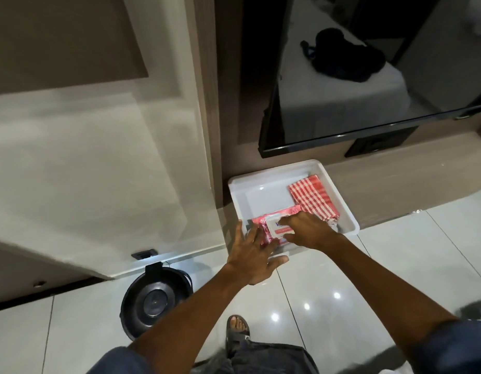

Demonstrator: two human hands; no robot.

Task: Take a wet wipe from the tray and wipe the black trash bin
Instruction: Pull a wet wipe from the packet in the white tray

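Early in the task; left hand (254, 259) spread flat, steadying the pink wipe pack (274, 225) in the white tray (342, 195); right hand (306, 229) pinching at the pack lid; no wipe out yet; black trash bin (155, 299) unwiped, below-left of the hands

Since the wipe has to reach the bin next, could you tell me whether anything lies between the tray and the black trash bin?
Nothing visible does. The black trash bin stands on bare tile, lower left of the white tray. Only the person's own left hand crosses that gap while steadying the wet wipe pack.
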